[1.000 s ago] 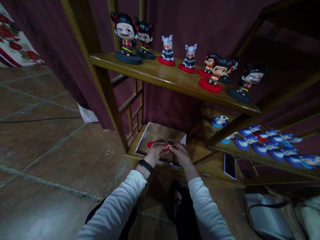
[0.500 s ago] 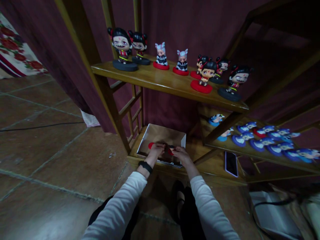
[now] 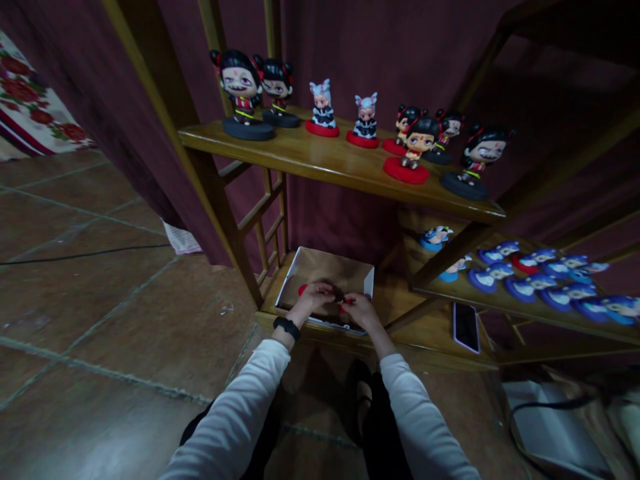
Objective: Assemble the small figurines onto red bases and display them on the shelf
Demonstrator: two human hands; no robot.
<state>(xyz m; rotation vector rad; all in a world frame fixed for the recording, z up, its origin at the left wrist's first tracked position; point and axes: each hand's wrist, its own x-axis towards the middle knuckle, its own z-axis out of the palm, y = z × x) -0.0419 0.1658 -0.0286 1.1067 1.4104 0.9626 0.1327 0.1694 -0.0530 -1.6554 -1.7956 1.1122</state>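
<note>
Item: small figurine (image 3: 341,299), dark head with a red base, mostly hidden; it sits between both hands, over the open cardboard box (image 3: 367,279) on the bottom shelf (image 3: 425,333) of a wooden rack.

Left hand (image 3: 314,301): fingers curled onto the figurine from the left; grip closed on it as far as can be seen. Black wristband (image 3: 287,327) on this wrist.

Right hand (image 3: 361,311): fingers meet the same figurine from the right; grip closed on it, the exact contact hidden by the knuckles.

In the box: a second red disc (image 3: 302,290) at the left, just beside the left hand.

Upper shelf (image 3: 320,157): a row of standing figurines, two large ones on dark bases (image 3: 248,128) at the far left, smaller ones on red bases (image 3: 405,170) toward the right.

Middle shelf, right: blue figurines (image 3: 530,280) lying in rows.

Bottom shelf, right of the box: a phone (image 3: 466,327), flat, near the front edge.

Risks, judged:
- The piece looks small and is held only at the fingertips; a slip would drop it into the box or onto the tiled floor (image 3: 100,313), where paint or a thin part could chip.
- If head and base are two parts, uneven pressing could snap or skew the joint.
- An elbow or sleeve swinging right could nudge the phone off the shelf.
- Rising carelessly could bump the upper shelf and topple the standing row.
</note>
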